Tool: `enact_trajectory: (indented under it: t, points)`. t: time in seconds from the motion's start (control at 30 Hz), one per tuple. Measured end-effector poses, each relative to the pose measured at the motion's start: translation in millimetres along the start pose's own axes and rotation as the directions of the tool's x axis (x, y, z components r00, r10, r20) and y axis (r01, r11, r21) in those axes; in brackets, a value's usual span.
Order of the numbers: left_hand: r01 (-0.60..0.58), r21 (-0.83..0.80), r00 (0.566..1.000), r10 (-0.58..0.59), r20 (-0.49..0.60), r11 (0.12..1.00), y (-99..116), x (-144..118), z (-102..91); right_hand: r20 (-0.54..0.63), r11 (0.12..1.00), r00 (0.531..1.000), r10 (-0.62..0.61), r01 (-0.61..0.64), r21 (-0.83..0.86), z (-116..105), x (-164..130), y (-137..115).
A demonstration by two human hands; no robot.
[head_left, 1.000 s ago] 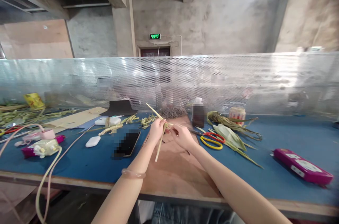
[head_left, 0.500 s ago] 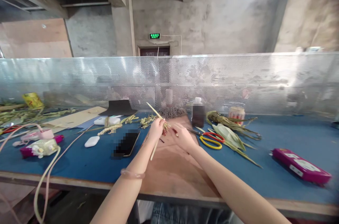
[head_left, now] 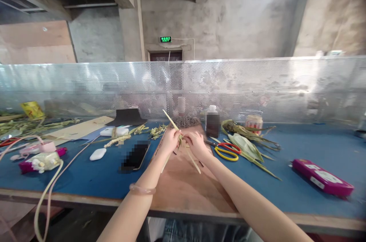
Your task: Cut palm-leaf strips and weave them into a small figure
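Note:
My left hand [head_left: 169, 140] and my right hand [head_left: 195, 143] meet above a brown board [head_left: 187, 185] on the blue table [head_left: 100, 175]. Both pinch a small bundle of pale green leaf strips [head_left: 180, 139]. One strip [head_left: 170, 119] sticks up and left past my left hand. Another strip [head_left: 195, 164] hangs down and right under my right hand. A clear bangle [head_left: 142, 189] sits on my left wrist.
Yellow-and-red scissors [head_left: 226, 151] and loose green leaves [head_left: 248, 146] lie right of my hands. A dark bottle [head_left: 213, 122] stands behind. A phone [head_left: 135, 155], white cases [head_left: 97, 154] and a magenta box [head_left: 321, 177] lie on the table. A perforated metal screen [head_left: 257, 85] closes the back.
My hands have drawn closer together on the bundle. The strip that hung down and left under my left hand now hangs down and right under my right hand.

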State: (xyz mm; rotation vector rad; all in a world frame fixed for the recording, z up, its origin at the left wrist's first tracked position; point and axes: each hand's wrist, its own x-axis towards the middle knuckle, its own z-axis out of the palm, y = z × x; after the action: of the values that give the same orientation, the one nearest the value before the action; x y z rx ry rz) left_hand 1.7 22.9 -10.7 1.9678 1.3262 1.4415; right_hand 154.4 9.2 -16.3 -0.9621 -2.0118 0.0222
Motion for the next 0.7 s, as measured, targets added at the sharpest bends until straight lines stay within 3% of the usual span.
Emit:
enact_trajectory:
  t: [0.2, 0.4, 0.57, 0.7]
  points:
    - [-0.020, 0.050, 0.997, 0.023, -0.069, 0.999, 0, 1, 0.6, -0.063, 0.999, 0.998, -0.029, 0.026, -0.037, -6, 0, -4]
    - [0.029, 0.078, 0.999, -0.025, -0.047, 0.997, 4, 0, 1.5, -0.116, 0.994, 0.991, -0.071, 0.060, -0.094, -7, -1, -2]
    - [-0.049, 0.146, 0.995, 0.061, -0.078, 0.988, 10, -1, 0.8, -0.121, 0.988, 0.988, -0.097, 0.081, -0.132, -8, -1, -2]
    - [-0.071, 0.172, 0.996, 0.079, -0.044, 0.983, 15, -2, 0.1, -0.124, 0.985, 0.987, -0.103, 0.083, -0.153, -8, -1, -1]
